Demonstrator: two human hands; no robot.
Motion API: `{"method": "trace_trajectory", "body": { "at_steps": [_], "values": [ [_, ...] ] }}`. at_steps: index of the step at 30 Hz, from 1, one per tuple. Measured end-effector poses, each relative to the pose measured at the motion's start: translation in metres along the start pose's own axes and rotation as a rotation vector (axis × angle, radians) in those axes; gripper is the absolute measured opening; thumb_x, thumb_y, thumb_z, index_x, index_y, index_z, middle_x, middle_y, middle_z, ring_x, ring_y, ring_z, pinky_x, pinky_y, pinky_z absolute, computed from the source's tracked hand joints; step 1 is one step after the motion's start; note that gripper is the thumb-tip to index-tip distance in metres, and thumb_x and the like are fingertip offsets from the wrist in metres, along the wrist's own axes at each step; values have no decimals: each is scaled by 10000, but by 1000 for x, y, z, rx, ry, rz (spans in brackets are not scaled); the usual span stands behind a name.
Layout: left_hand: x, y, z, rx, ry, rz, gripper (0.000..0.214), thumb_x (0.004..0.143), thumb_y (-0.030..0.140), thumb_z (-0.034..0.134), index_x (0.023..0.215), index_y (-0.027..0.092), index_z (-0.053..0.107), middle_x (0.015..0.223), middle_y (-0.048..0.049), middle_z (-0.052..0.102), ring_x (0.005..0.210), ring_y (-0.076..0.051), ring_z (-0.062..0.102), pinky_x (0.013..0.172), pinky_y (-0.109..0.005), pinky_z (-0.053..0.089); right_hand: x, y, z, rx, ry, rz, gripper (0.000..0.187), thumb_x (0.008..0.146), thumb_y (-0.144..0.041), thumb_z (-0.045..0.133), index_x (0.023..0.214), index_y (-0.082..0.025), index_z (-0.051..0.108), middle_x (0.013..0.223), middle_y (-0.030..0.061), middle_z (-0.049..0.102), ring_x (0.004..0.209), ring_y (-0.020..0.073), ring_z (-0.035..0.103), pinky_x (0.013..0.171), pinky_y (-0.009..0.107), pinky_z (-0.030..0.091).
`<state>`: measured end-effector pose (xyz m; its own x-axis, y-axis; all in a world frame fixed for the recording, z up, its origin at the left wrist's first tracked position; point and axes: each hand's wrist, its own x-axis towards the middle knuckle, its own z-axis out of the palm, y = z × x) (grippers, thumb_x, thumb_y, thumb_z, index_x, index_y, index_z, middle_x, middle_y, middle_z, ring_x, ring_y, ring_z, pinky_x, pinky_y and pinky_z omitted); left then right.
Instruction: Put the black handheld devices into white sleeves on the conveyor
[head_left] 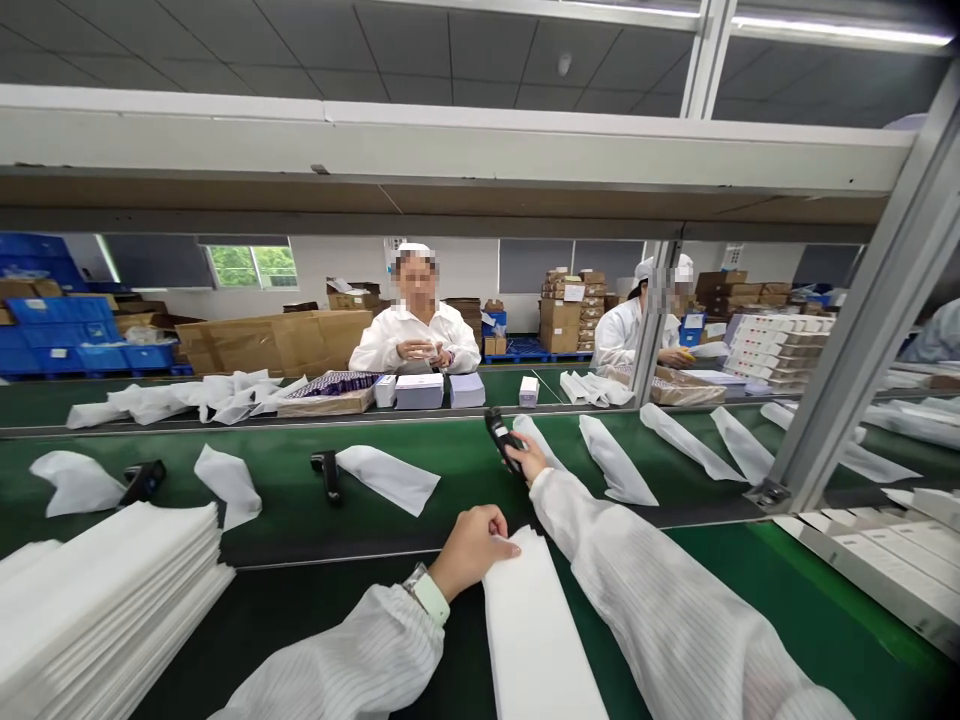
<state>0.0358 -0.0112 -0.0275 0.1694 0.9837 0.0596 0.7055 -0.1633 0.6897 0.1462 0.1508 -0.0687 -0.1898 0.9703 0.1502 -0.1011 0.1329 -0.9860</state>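
**Handwork beside green conveyor belt point(300, 480)**

Stacked flat white foam sleeves point(105, 590) lay at far left. Left hand point(472, 545), fingers curled shut, pinched the top edge of a long white foam pouch point(536, 640) lying on the near bench. Right hand point(529, 460) reached over the belt, fingers clasped around a small black handheld device point(501, 438).
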Motion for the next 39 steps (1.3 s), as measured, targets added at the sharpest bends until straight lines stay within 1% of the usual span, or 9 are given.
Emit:
{"method": "trace_trajectory", "body": {
  "at_steps": [3,6,11,17,20,24,30,35,39],
  "values": [
    [4,-1,-8,-39,-51,-33,281,555,379,624,716,155,577,773,-23,581,750,-181,528,597,-236,373,-5,-3,-25,113,44,48,606,646,-312,554,1184,-210,294,799,36,595,598,157,582,483,257,407],
    [8,-3,-14,-79,-140,-55,355,513,419,645,741,150,611,783,-38,609,723,-190,555,573,-238,395,-16,-5,-44,174,68,81,637,614,-277,594,1178,-210,306,787,48,614,576,163,586,440,241,389],
    [15,-5,-13,-66,-134,-59,260,536,355,628,674,135,608,690,-39,613,665,-194,563,533,-244,388,-28,-6,-54,298,67,118,644,609,-219,610,1177,-228,308,743,33,625,547,153,580,420,228,383],
    [8,2,-8,27,-19,52,251,642,381,537,630,144,620,765,-42,587,748,-197,541,637,-270,381,-31,-8,-54,351,57,122,680,611,-186,607,1203,-222,273,711,31,626,526,154,577,395,219,380],
    [1,5,-6,65,10,120,235,702,356,486,739,179,636,827,-30,571,783,-175,528,700,-262,374,-30,-9,-54,401,68,119,682,619,-176,597,1211,-228,263,716,26,622,534,148,577,391,209,382],
    [-5,4,0,196,58,186,198,760,311,441,872,210,570,784,-10,561,758,-166,516,673,-262,372,-35,-22,-54,544,74,89,754,635,-157,585,1251,-290,170,796,12,612,642,142,596,455,214,423],
    [-8,1,4,500,273,457,132,782,236,459,722,186,565,916,-43,535,918,-207,448,761,-326,336,-53,-60,-43,550,-196,17,959,577,-65,624,1245,-432,43,834,-33,586,738,156,605,637,346,476],
    [-10,4,4,599,286,478,147,793,222,451,728,191,579,731,-32,567,801,-199,445,671,-321,314,-68,-73,-25,567,-297,-9,1035,530,-31,649,1246,-433,19,848,-29,576,812,165,587,675,374,475],
    [-10,6,3,596,284,423,173,772,277,478,648,184,555,632,-30,567,778,-210,443,658,-323,296,-75,-76,-13,538,-333,-9,1017,533,-50,658,1248,-429,42,837,-23,571,801,175,589,656,380,480]
  ]
}}
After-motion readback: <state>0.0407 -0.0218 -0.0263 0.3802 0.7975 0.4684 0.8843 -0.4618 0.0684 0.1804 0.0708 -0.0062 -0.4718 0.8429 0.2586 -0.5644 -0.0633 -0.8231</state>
